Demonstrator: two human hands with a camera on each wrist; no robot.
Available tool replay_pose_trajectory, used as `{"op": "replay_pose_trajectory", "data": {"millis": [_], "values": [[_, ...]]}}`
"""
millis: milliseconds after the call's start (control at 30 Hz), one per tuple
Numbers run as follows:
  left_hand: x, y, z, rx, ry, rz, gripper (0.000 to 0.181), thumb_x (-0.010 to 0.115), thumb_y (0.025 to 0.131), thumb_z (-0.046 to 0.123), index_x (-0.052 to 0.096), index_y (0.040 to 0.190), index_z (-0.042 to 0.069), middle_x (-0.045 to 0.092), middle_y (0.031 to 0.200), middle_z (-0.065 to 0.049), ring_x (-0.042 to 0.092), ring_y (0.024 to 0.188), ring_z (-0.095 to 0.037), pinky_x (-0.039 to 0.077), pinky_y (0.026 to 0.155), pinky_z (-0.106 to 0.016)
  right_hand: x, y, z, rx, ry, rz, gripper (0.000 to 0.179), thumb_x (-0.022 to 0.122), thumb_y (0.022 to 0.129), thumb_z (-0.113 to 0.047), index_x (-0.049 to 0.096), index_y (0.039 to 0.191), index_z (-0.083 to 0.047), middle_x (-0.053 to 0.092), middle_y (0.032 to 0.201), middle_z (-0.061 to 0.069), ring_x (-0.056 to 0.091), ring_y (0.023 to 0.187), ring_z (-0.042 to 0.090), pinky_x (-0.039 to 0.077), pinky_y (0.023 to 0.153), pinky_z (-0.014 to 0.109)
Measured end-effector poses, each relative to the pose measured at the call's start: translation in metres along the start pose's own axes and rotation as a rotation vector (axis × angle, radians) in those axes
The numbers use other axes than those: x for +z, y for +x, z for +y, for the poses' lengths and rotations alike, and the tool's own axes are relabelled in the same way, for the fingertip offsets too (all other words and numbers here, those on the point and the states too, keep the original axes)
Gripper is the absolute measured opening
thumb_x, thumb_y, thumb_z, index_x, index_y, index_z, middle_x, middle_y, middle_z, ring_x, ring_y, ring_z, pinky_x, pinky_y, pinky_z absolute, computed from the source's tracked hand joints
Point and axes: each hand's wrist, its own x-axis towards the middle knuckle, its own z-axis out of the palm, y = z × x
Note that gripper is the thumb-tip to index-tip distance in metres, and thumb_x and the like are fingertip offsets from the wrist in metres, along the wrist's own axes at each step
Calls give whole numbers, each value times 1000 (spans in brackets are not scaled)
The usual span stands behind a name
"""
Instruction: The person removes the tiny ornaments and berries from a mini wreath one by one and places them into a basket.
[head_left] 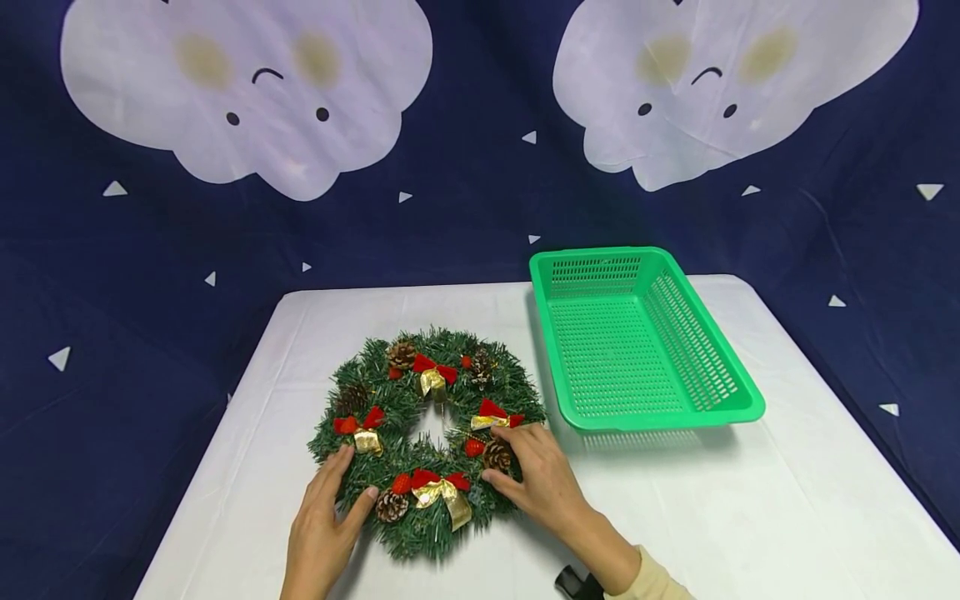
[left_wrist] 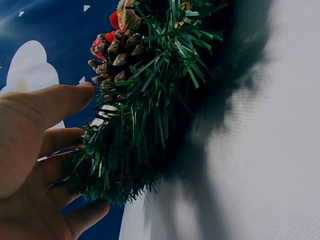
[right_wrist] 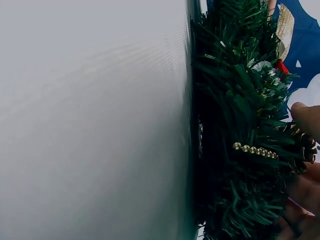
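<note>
A round green Christmas wreath [head_left: 427,533] lies on the white-covered table, trimmed with red and gold bows [head_left: 442,492], brown pine cones and red berries. My left hand [head_left: 322,521] rests at its near-left outer edge, fingers spread over the tinsel needles. In the left wrist view, the thumb [left_wrist: 75,95] reaches beside a pine cone [left_wrist: 117,55]. On the wreath's right side my right hand [head_left: 543,475] has a pine cone [head_left: 497,455] between thumb and fingers, close below a bow [head_left: 495,417]. A gold bead string [right_wrist: 255,150] shows in the right wrist view.
A green perforated plastic basket [head_left: 637,358] with nothing in it stands at the back right of the table [head_left: 750,517]. A small black object [head_left: 576,582] shows at the near edge by the right forearm. Behind hangs a dark blue cloth [head_left: 480,200] with clouds and triangles.
</note>
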Motion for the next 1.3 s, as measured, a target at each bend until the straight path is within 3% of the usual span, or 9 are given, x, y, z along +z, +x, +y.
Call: {"op": "replay_pose_trajectory", "data": {"millis": [667,1300], "values": [[1,0,0,-5,2,-9,63,66,88,33,42,143,13,41,149,-12,34,137,-37,35,101,-62,-3,-3,-1,-2,6,-22,61,82,65,-36,65,115,-6,70,102,3,59,94,13,53,81,30],[2,0,0,16,8,23,62,67,88,32,44,142,12,42,147,-13,36,136,-38,36,101,-61,-32,17,-7,-86,94,77,56,75,76,-38,63,116,0,68,102,6,61,93,17,55,78,30]]}}
